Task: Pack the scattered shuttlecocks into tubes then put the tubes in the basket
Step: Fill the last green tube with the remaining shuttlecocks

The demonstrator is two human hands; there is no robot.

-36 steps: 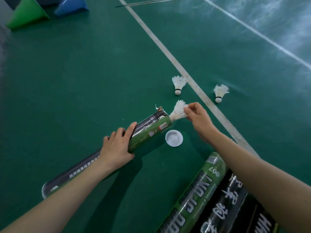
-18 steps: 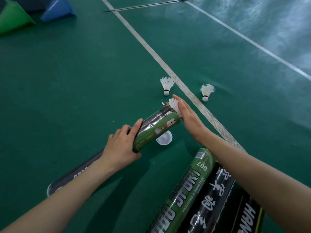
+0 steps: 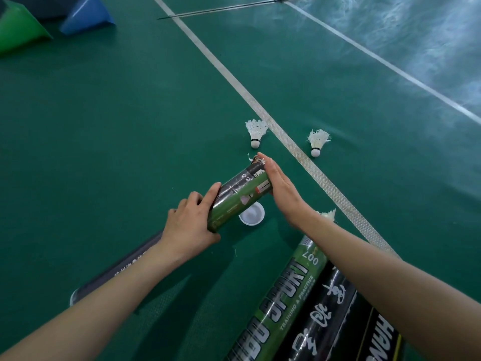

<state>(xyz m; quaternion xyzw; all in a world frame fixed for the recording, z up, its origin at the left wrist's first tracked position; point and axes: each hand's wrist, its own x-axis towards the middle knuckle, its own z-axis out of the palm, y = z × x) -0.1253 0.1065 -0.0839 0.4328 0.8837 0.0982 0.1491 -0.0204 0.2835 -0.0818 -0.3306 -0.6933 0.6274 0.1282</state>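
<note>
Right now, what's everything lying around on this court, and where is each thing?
Held tube: one, green and black, tilted above the floor, centre.
Cap: one, white, on the floor under the held tube.
Shuttlecocks: two white ones on the floor, one left of the white line, one right of it; a third peeks out behind the right forearm.
Grey tube: one, lying under the left arm.
Other tubes: a green one and black ones, bottom right.
Cones: one green, one blue, top left.
Rod: one thin, dark, top.
Hands: left grips the held tube; right lies flat against its open end.
</note>
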